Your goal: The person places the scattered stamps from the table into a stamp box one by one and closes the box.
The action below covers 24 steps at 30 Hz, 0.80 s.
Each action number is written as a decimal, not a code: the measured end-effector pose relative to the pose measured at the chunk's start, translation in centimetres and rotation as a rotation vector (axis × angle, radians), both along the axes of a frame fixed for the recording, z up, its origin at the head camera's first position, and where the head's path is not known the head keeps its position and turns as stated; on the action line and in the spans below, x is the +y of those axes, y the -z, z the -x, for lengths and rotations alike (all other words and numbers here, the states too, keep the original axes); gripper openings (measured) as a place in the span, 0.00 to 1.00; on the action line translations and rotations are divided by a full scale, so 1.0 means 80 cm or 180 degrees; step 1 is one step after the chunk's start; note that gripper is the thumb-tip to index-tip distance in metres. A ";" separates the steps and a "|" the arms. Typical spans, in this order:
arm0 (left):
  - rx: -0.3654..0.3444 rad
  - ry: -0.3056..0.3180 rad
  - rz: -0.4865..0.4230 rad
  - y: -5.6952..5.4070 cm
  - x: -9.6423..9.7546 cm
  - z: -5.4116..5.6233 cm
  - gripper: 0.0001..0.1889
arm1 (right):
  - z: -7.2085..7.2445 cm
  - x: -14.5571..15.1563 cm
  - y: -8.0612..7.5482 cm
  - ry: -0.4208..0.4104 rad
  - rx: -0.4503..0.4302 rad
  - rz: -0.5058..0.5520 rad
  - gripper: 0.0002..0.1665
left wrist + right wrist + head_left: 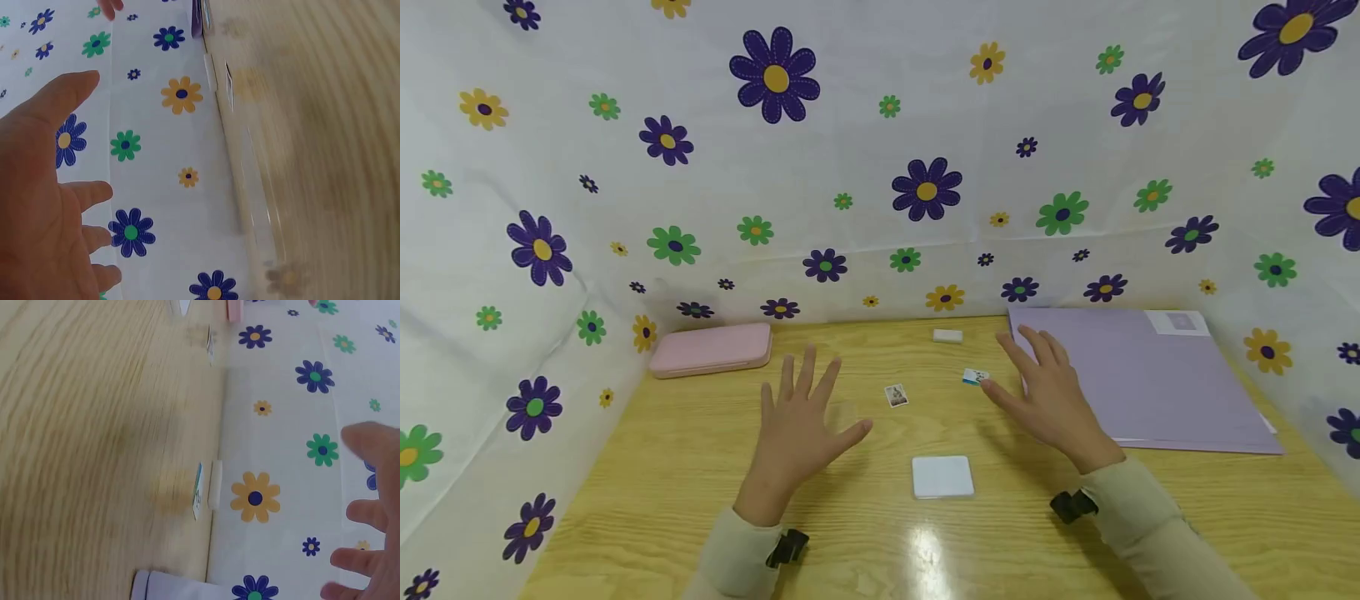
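Observation:
My left hand (797, 437) hovers over the wooden table with its fingers spread, holding nothing. A clear, thin, flat piece (841, 415) lies beside its thumb, partly hidden. To the right is a small stamp-like picture (896, 395). My right hand (1051, 400) is raised with fingers spread, also holding nothing. Its thumb tip overlaps a small white-and-blue printed piece (975, 377) in the head view, while the right wrist view shows the hand apart from that piece (198, 490). Between the hands and nearer me lies a white rectangular flat object (942, 477).
A pink case (711, 350) lies at the back left. At the back stands a small white block (947, 336). A purple folder (1157, 383) with a white label covers the right side, partly behind the right hand. Flower-printed cloth (850, 167) borders the table's back and sides.

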<state>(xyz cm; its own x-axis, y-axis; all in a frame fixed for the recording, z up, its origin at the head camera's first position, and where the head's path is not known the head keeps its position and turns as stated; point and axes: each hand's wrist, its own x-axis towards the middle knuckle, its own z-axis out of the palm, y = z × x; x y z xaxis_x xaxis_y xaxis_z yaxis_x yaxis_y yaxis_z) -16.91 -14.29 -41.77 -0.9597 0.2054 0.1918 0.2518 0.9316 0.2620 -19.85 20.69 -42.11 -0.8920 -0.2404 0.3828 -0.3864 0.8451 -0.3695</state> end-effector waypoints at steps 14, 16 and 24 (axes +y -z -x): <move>-0.0383 0.0282 -0.0747 0.008 0.025 -0.024 0.48 | 0.024 -0.033 -0.003 -0.0656 -0.0626 0.0792 0.33; -0.0491 0.0327 -0.0828 0.008 0.028 -0.024 0.47 | 0.029 -0.039 -0.003 -0.0727 -0.0739 0.0825 0.32; -0.1265 0.0765 -0.1309 0.012 0.038 -0.014 0.40 | 0.048 -0.056 0.005 -0.0819 -0.1002 0.0876 0.26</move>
<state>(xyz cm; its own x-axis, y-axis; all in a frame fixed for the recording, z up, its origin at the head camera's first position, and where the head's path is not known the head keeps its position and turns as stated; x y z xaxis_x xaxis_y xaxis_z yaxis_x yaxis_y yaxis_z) -15.80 -11.28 -42.77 -0.9101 0.4099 -0.0614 0.2514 0.6638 0.7044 -23.68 16.21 -42.53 -0.8996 -0.3960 0.1844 -0.4035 0.5915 -0.6981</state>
